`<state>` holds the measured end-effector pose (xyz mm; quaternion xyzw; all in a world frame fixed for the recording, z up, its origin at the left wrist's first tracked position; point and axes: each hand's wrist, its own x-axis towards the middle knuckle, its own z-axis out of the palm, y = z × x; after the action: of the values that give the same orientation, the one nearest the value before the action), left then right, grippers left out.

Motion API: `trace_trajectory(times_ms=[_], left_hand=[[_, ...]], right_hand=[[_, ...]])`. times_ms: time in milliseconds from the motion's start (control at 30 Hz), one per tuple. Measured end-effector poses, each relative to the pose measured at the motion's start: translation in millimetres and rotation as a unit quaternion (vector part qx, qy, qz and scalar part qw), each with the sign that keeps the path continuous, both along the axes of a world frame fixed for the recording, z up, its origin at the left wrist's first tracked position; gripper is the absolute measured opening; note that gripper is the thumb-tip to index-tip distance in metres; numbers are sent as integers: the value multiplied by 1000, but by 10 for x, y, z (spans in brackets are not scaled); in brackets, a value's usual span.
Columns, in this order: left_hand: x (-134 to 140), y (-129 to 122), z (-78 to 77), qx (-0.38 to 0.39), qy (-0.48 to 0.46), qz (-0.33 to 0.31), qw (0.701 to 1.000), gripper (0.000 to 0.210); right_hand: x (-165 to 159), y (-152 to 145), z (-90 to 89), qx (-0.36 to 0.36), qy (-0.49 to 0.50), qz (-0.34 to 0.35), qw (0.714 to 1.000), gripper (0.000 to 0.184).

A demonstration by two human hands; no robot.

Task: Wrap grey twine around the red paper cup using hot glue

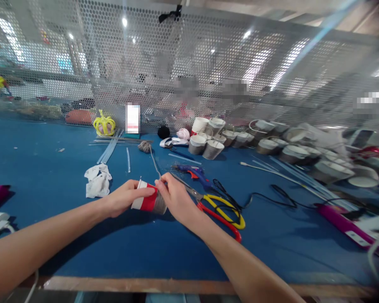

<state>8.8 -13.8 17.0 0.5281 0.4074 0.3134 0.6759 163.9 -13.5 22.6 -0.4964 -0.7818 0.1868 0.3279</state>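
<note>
A red and white paper cup [148, 203] lies tipped sideways above the table, its base end wrapped in grey yarn. My left hand [124, 198] grips it near the white rim, thumb along the red band. At the wrapped end, my right hand [177, 197] pinches the grey yarn [154, 162] between thumb and fingers, close against the cup. That strand runs back to a small grey yarn ball [144, 146]. Just right of my right hand lie scissors [219, 202] with red and yellow handles. A blue glue gun [194, 172] rests behind them.
Many grey-wrapped cups [213, 149] stand at the back right. Clear glue sticks [110, 147] and a crumpled white cloth [97, 180] lie to the left. A purple power strip [344, 225] with cables is at right. A perforated metal screen [145, 63] borders the blue table's back.
</note>
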Motion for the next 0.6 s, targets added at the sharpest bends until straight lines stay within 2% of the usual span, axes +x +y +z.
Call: trace_trajectory(times_ms=[100,233,600], left_hand=[[11,-13,-52,66,19,26,997,26],[-11,-24,-62,164,51,10,985,27],[-19,-41,-40,208,74,-9,975,26]], right_hand=[[-8,-12,-3,14,-6,8,1000,16],[7,-11,55,22,11,31,999,14],[13,-5,82,19,32,44,998,16]])
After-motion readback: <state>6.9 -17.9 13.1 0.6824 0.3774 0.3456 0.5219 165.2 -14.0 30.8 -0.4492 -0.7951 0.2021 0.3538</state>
